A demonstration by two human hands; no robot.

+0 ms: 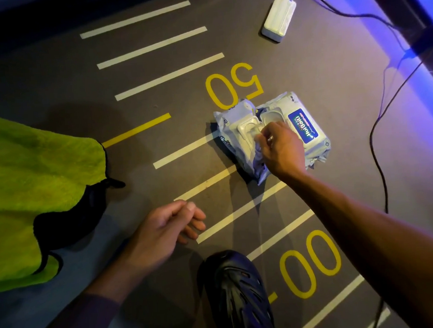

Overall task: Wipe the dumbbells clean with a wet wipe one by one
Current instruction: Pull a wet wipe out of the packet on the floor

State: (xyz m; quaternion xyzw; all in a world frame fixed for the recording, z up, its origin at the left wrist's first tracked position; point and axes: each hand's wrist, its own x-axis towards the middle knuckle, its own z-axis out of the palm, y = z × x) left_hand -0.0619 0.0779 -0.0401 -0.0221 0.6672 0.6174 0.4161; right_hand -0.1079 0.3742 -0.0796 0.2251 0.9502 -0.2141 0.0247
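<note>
Wipes pack flat on floor, lid open for access. Right hand pinching wipe at opening, to draw it out. Left hand idle, loosely curled, holding nothing. Dumbbells out of view (towel left).

wipes pack on floor | towel left | power strip behind

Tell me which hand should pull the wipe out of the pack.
Right. The right hand already pinches the wet wipe at the pack's open lid; the left hand hangs idle, away from it.
</note>
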